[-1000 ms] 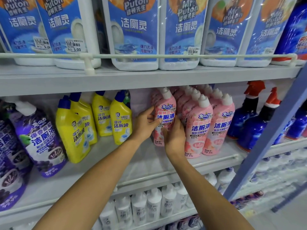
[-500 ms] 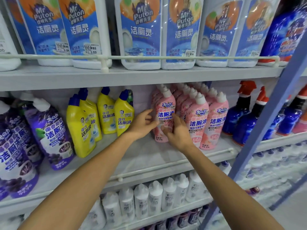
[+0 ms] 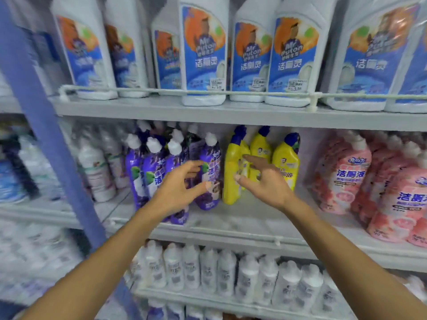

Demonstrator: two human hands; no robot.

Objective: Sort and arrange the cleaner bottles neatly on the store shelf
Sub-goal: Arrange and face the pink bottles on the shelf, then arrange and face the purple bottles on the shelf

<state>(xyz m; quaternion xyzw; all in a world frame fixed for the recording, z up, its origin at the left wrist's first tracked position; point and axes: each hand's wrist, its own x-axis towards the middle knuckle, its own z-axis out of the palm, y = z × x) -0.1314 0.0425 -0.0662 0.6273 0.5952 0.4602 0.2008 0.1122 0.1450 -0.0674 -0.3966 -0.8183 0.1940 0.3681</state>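
On the middle shelf (image 3: 242, 219) stand several purple cleaner bottles (image 3: 209, 172) with white caps, then yellow cleaner bottles (image 3: 232, 172) with blue caps, then pink cleaner bottles (image 3: 346, 176) at the right. My left hand (image 3: 180, 188) reaches toward the purple bottles with its fingers spread and holds nothing. In front of the yellow bottles my right hand (image 3: 265, 181) hovers, fingers spread and empty. The frame is blurred by motion.
Large white bottles (image 3: 203, 54) with blue labels fill the top shelf behind a rail (image 3: 208, 92). A blue shelf upright (image 3: 46, 125) slants down the left side. Small white bottles (image 3: 208, 271) line the shelf below. More white bottles (image 3: 97, 172) stand left of the purple ones.
Both hands have let go of the pink bottles and moved left to the purple and yellow ones. The view has swung left, so the pink bottles now sit at the right edge.
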